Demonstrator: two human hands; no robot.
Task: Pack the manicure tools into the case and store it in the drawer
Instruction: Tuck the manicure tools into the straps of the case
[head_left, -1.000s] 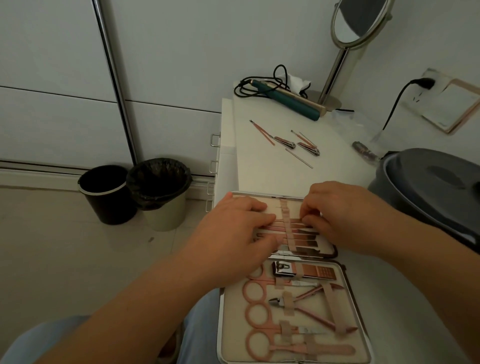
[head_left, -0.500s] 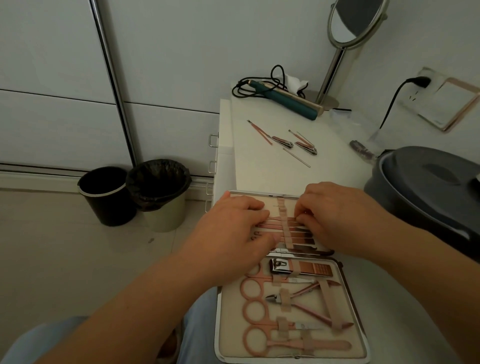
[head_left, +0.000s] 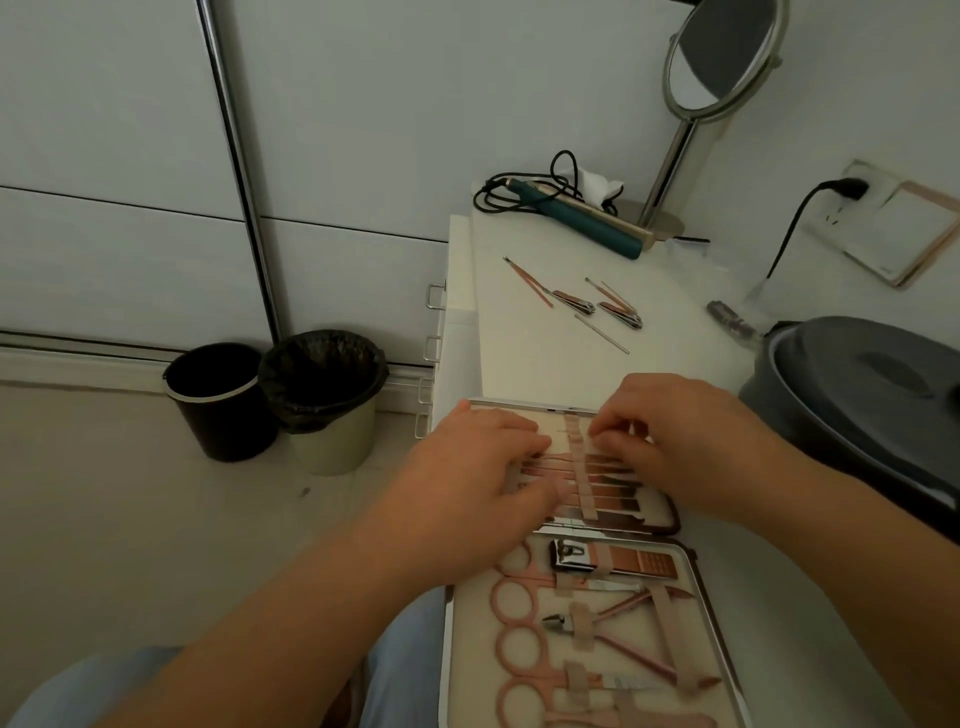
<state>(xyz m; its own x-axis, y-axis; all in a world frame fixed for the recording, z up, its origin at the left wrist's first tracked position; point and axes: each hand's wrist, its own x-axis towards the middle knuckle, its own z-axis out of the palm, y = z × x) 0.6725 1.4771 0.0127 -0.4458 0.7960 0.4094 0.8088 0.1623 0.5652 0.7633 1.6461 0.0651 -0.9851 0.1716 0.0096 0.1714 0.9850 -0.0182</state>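
The open manicure case lies at the near edge of the white table. Its far half holds thin rose-gold tools under an elastic strap. My left hand rests on the left ends of those tools with its fingers spread. My right hand has its fingertips bunched at the far end of the strap, pinching a thin tool that is mostly hidden. In the near half a nail clipper, scissors and nippers sit strapped in. Several loose tools lie farther back on the table.
A grey lidded tub stands close on the right. At the back are a teal hair iron with cable and a round mirror. Drawer handles show on the table's left side. Two bins stand on the floor.
Both hands stay on the far half of the case. My right fingertips have shifted slightly toward the far end of the strap.
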